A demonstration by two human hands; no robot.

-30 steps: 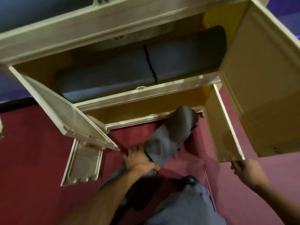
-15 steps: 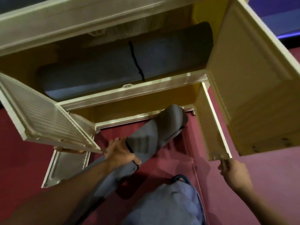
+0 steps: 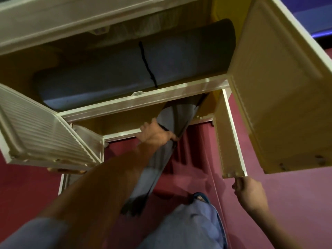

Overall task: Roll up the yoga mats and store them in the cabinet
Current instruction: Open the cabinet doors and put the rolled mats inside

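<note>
Grey foam fills my left hand [image 3: 156, 134]: the fingers curl round the rolled yoga mat [image 3: 162, 141] just below its black strap, and the thumb wraps the near side. A second ago the roll's far end hung outside the lower opening; now that end has gone in under the middle rail [image 3: 143, 101] of the cabinet [image 3: 53, 20], up toward one o'clock, while the tail slants back down to seven o'clock beside my forearm. So I judge this mat about half stored, with most of its length left to feed into the lower compartment.

My right hand [image 3: 250, 193], at four o'clock, pinches the bottom corner of the lower right door [image 3: 231, 141], fingers bent against its edge, holding it swung wide, as it did in both earlier views.

Farther out, at twelve o'clock, the first rolled mat [image 3: 125, 72] lies lengthwise on the upper shelf, tied with a dark cord. The louvred left door [image 3: 45, 130] hangs open at nine o'clock and the upper right door [image 3: 280, 87] at two. Red carpet [image 3: 27, 186] covers the floor below, and my knee [image 3: 188, 225], in blue cloth, shows at six o'clock.
</note>
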